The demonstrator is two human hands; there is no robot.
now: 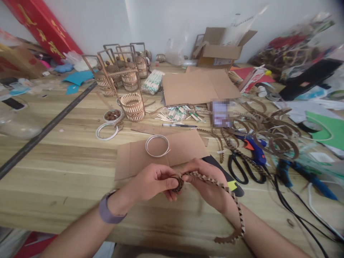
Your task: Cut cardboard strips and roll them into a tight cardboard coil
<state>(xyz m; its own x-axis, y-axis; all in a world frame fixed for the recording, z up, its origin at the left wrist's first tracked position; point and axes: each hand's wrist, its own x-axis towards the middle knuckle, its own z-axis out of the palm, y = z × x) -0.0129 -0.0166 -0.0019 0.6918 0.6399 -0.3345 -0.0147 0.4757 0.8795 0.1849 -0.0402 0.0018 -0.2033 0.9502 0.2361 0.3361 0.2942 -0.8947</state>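
Observation:
Between the thumb and fingers of my left hand is a small tight coil of corrugated cardboard. A loose corrugated cardboard strip runs from the coil, and my right hand pinches it close to the roll. Its free end curls down over my right forearm. Both hands are just above the near part of the wooden table. Beyond them lies a flat cardboard sheet with a roll of double-sided tape on it.
Small stick-sided baskets with tall handles stand at the back left. A bowl of brown balls and another tape ring sit nearby. To the right lie black-handled scissors, a blue glue gun, cardboard strips and cables.

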